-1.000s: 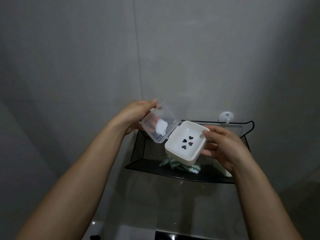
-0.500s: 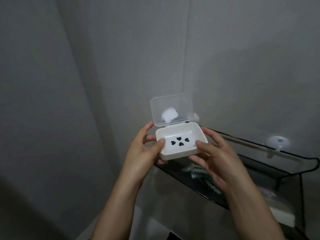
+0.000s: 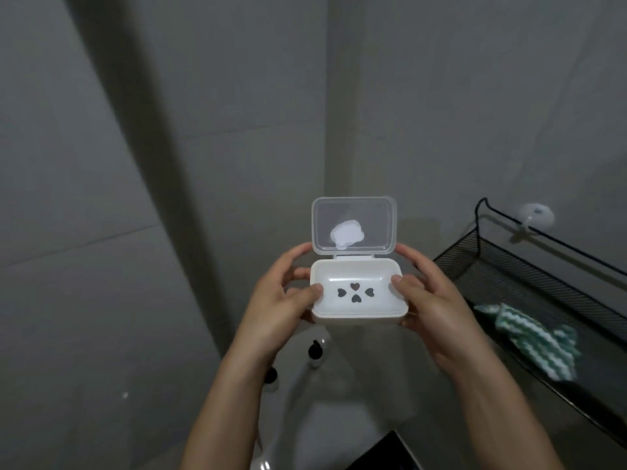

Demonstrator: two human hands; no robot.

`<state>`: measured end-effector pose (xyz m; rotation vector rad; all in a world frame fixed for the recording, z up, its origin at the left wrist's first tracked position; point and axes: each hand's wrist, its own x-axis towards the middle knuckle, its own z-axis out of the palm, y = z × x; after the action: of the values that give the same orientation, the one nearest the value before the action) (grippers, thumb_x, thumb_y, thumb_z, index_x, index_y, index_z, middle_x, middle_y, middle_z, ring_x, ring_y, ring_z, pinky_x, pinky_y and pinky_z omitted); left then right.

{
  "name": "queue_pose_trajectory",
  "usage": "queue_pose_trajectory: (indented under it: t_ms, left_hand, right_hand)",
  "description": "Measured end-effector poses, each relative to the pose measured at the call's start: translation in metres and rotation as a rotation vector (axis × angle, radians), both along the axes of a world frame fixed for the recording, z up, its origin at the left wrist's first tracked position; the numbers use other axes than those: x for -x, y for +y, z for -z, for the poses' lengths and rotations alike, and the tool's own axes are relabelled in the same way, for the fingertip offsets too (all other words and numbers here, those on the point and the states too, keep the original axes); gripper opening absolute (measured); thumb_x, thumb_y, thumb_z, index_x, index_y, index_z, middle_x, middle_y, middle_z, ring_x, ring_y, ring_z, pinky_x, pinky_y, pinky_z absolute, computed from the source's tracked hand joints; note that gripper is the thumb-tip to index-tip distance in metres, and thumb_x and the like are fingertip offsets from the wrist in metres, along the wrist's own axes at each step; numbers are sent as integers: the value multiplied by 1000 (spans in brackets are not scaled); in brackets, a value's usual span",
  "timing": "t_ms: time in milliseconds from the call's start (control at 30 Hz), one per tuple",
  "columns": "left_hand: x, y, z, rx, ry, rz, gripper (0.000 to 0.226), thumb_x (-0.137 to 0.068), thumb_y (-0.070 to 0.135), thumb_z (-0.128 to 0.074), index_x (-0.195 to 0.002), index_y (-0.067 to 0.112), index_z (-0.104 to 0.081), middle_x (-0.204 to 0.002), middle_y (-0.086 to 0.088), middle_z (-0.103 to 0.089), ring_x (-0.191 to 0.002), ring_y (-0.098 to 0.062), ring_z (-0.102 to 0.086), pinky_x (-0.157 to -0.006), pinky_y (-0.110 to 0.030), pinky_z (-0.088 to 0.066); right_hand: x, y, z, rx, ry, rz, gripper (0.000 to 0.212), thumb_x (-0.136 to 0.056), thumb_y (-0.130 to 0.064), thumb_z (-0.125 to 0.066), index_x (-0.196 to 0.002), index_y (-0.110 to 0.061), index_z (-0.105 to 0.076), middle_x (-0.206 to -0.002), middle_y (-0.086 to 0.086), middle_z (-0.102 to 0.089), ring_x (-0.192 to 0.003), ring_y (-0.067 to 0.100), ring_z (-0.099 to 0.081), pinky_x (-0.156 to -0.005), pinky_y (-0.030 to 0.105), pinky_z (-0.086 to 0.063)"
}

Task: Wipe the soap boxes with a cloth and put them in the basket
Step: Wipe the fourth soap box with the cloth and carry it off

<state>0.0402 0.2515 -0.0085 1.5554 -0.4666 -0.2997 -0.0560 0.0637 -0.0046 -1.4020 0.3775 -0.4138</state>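
Note:
A white soap box (image 3: 359, 308) with heart-shaped drain holes is held level in mid-air, its clear hinged lid (image 3: 354, 227) standing upright and open. My left hand (image 3: 281, 300) grips its left side, thumb on the rim. My right hand (image 3: 431, 296) grips the right side the same way. The black mesh basket (image 3: 529, 279) hangs on the wall to the right. A green-and-white striped cloth (image 3: 539, 337) lies inside it.
A white suction hook (image 3: 534, 215) holds the basket to the grey tiled wall. Below the hands are a pale fixture with small dark bottles (image 3: 315, 354) and a dark object at the bottom edge (image 3: 383, 452).
The box has moved away from above the basket to the left. My left hand left the lid and now holds the box's side. The lid stands fully upright.

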Motion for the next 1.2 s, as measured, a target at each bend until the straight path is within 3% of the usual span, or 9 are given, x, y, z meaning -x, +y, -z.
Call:
queue_pose_trajectory:
  t_ms: [133,267,367,467,667,967,1133,1200]
  left_hand:
    - [5,52,7,-2,15,-78,56,-91,-6,-57,-133,32,-57,-107,-10,-69,-79,-22,-66,-65,-37,-55]
    - [12,107,9,-3,26,-131,56,-91,-7,-54,-133,30,-57,-105,-11,-68,-78,-19,-65,-59,-30,-52]
    - [19,150,9,0,35,-188,57,-90,-8,-53,-132,31,-58,-103,-10,-68,-76,-20,-65,-58,-35,-52]
    - [28,192,13,10,49,-259,59,-87,-8,-53,-131,31,-59,-105,-15,-67,-74,-22,-64,-56,-36,-51]
    - [55,278,17,40,60,-423,63,-70,11,-56,-129,35,-60,-96,-10,-64,-73,-20,-62,-54,-35,-49]
    - [106,410,19,17,46,-802,65,-70,13,-53,-132,32,-58,-100,-14,-61,-72,-17,-62,-50,-31,-49]
    - [144,474,26,-40,0,-1060,60,-77,13,-54,-130,38,-59,-102,-5,-65,-76,-20,-65,-60,-29,-53]
    - [159,498,29,-74,-21,-1164,58,-83,6,-55,-132,38,-58,-101,-2,-66,-78,-13,-67,-60,-23,-53]
  right_hand:
    - [-7,41,5,12,-5,-111,46,-96,-6,-57,-124,-42,-63,-64,-4,-52,-62,6,-58,-55,24,-52]
    - [-12,93,11,4,-27,-172,41,-99,-10,-55,-121,-43,-64,-78,6,-57,-67,8,-63,-56,23,-53]
    - [-12,133,14,4,-23,-222,40,-100,-11,-53,-121,-43,-64,-88,6,-64,-75,11,-67,-59,26,-55]
    - [-13,171,16,23,-23,-281,43,-100,-8,-52,-125,-41,-62,-84,3,-64,-78,13,-67,-61,29,-56]
    - [-17,252,20,25,-13,-450,45,-98,-6,-53,-127,-39,-60,-91,8,-67,-80,19,-68,-68,43,-57]
    - [-41,393,28,1,-24,-783,45,-97,-4,-54,-128,-36,-61,-81,4,-63,-77,12,-69,-58,32,-57]
    - [-52,474,29,35,-16,-1007,45,-97,-3,-54,-129,-35,-60,-90,10,-62,-75,12,-66,-57,30,-56]
    - [-55,508,30,44,-14,-1100,45,-97,-3,-54,-129,-34,-60,-90,10,-62,-75,12,-65,-57,29,-56]
